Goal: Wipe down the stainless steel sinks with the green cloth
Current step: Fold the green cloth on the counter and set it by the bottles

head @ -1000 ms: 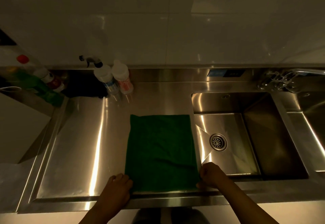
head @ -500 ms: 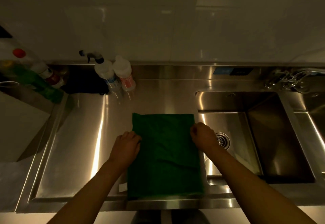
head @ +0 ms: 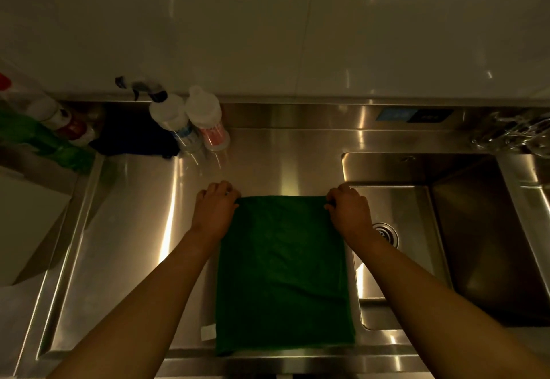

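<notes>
Lying flat on the stainless steel worktop (head: 119,244), the green cloth (head: 282,274) sits just left of the sink (head: 464,259), its right edge along the basin's left rim and its near edge at the worktop's front lip. A small white tag (head: 208,332) shows at its near left corner.

Left hand (head: 215,212): at the cloth's far left corner, fingers (head: 221,189) curled and gripping that corner.
Right hand (head: 349,212): at the far right corner, fingers curled and gripping it likewise. The wrist partly covers the sink drain (head: 387,234).

At the far left against the wall stand a spray bottle (head: 169,117) and a white-capped bottle (head: 205,117), touching. A dark cloth (head: 134,134) lies left of them, and a green bottle (head: 44,140) lies further left. The tap (head: 512,133) at the far right is blurred
</notes>
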A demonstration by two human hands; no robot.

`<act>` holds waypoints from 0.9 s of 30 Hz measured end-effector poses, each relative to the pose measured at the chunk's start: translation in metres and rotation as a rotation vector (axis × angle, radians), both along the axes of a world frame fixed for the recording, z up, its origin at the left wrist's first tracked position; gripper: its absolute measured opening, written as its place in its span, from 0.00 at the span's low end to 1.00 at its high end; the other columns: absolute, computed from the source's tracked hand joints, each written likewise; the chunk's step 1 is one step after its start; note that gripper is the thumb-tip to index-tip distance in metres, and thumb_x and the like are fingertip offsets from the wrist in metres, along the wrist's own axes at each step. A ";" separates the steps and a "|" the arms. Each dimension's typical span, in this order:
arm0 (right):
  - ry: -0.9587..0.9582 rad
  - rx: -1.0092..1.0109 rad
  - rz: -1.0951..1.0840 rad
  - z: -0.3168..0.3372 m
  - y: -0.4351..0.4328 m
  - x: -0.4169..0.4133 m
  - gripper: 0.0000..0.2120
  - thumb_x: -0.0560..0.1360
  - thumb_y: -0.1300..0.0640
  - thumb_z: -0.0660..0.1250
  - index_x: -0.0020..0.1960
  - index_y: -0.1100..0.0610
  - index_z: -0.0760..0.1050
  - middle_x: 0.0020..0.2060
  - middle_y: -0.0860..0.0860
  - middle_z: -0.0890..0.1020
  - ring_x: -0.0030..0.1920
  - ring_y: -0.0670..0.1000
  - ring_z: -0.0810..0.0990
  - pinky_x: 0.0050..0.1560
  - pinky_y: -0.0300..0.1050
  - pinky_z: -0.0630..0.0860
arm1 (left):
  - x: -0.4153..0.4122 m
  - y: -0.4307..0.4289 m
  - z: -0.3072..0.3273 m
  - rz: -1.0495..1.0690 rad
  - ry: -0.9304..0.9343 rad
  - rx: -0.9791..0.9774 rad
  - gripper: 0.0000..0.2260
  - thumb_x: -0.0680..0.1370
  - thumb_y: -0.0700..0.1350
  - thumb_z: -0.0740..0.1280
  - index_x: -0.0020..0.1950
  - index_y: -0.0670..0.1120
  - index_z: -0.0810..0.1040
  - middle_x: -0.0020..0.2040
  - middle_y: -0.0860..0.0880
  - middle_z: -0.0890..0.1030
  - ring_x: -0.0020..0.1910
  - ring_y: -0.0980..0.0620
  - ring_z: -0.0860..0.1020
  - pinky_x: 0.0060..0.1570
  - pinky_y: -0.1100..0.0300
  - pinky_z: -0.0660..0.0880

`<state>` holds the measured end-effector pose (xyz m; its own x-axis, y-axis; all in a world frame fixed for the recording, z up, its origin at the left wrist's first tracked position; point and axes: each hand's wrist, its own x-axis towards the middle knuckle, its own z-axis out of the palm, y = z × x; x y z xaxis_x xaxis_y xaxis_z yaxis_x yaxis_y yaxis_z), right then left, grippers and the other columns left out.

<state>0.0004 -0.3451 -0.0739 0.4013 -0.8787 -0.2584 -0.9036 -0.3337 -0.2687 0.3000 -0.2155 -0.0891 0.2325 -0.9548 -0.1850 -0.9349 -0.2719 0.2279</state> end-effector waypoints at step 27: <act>-0.087 0.040 -0.030 -0.009 -0.034 0.001 0.12 0.74 0.55 0.70 0.56 0.55 0.81 0.50 0.56 0.81 0.53 0.59 0.78 0.54 0.54 0.76 | 0.027 -0.005 -0.003 0.194 0.161 -0.020 0.10 0.81 0.49 0.70 0.60 0.49 0.83 0.56 0.45 0.81 0.60 0.40 0.75 0.58 0.46 0.69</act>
